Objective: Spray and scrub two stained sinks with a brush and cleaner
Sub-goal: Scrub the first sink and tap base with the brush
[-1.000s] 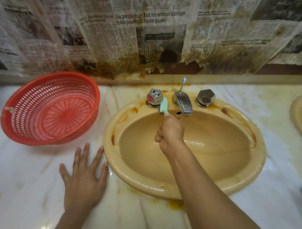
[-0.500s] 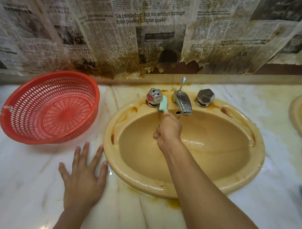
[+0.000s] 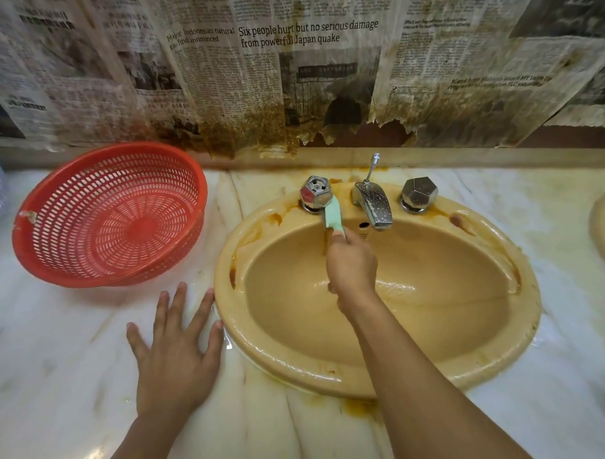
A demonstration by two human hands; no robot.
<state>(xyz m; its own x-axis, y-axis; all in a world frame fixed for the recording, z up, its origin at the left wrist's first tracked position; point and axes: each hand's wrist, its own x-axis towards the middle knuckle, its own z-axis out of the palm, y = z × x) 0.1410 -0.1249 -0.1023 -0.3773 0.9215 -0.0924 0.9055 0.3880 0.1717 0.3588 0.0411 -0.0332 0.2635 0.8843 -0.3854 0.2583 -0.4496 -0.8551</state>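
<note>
Soft even light, wet glare in sink [image 3: 399, 287]; wide-angle bend at edges, corners sl. blurred

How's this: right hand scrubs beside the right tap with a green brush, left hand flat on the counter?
No. The head view shows the right hand holding the brush beside the left tap; the left hand lies flat on the counter.

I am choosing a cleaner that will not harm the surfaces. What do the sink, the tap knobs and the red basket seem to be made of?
Sink: probably glazed ceramic; its yellow-beige rim is glossy with bright highlights.
Tap knobs: seemingly chromed metal; the facets reflect like mirrors.
Red basket: most likely moulded plastic; uniform colour, regular slots, dull sheen.
</note>
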